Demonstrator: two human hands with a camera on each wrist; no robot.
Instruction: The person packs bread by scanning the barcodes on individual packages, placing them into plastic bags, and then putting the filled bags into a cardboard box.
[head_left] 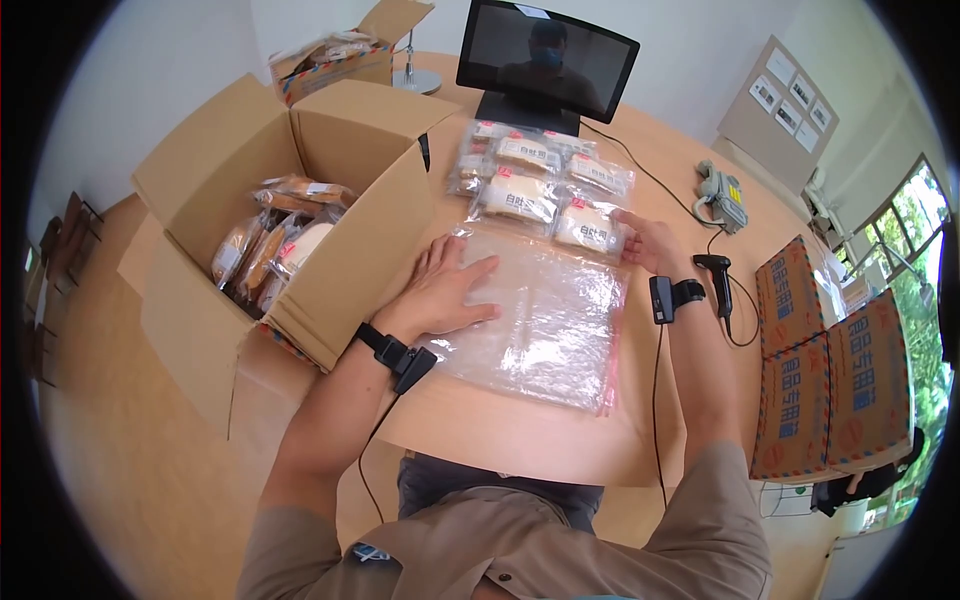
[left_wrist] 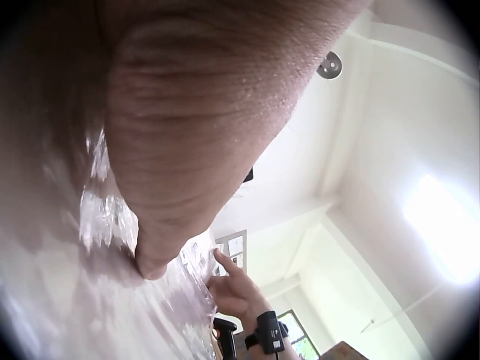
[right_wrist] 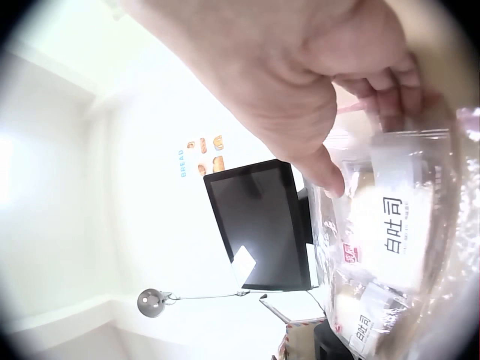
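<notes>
A large clear plastic bag (head_left: 540, 310) lies flat on the table, its near part slack and wrinkled. At its far end several packs of white toast bread (head_left: 520, 195) sit in rows under shiny film. My left hand (head_left: 445, 290) rests on the bag's left side with fingers spread, and its thumb side presses the film in the left wrist view. At the right edge, my right hand (head_left: 652, 243) touches the nearest right pack (head_left: 588, 228). In the right wrist view its thumb (right_wrist: 326, 174) reaches along the pack's side and the other fingers lie lower by the bag's edge.
An open cardboard box (head_left: 370, 270) with several wrapped breads (head_left: 285, 235) stands at the left. Behind are a monitor (head_left: 545, 65) and another box (head_left: 340, 70). To the right are a telephone (head_left: 722, 197), a barcode scanner (head_left: 717, 280) with its cable, and printed cartons (head_left: 830, 390).
</notes>
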